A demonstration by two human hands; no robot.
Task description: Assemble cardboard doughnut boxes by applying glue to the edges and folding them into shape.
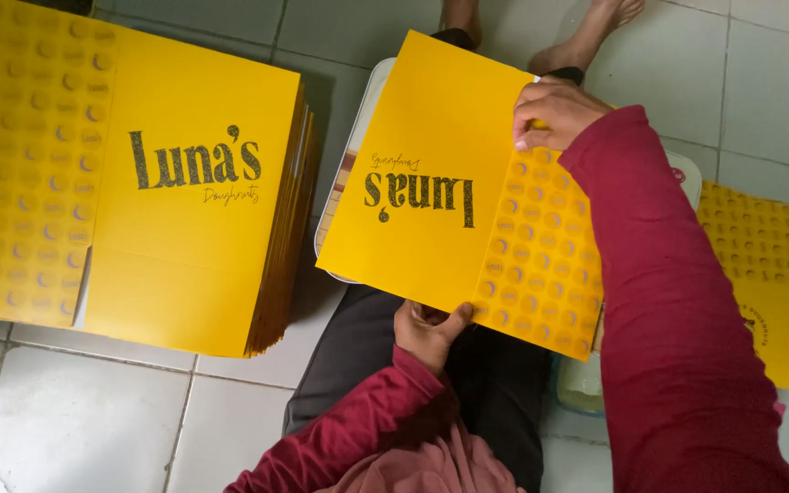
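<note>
A flat yellow cardboard box blank [431,183] with dark lettering and a dotted side panel lies over my lap. My left hand [426,330] pinches its near edge, thumb on top. My right hand [554,111] presses on its far edge, where the plain face meets the dotted panel. Both arms wear dark red sleeves.
A tall stack of the same yellow blanks [184,192] sits on the tiled floor at left. Another yellow blank [764,274] lies at right. A white tray [372,100] shows under the held blank. Bare feet [586,36] are at the top. A clear container [582,383] is by my knee.
</note>
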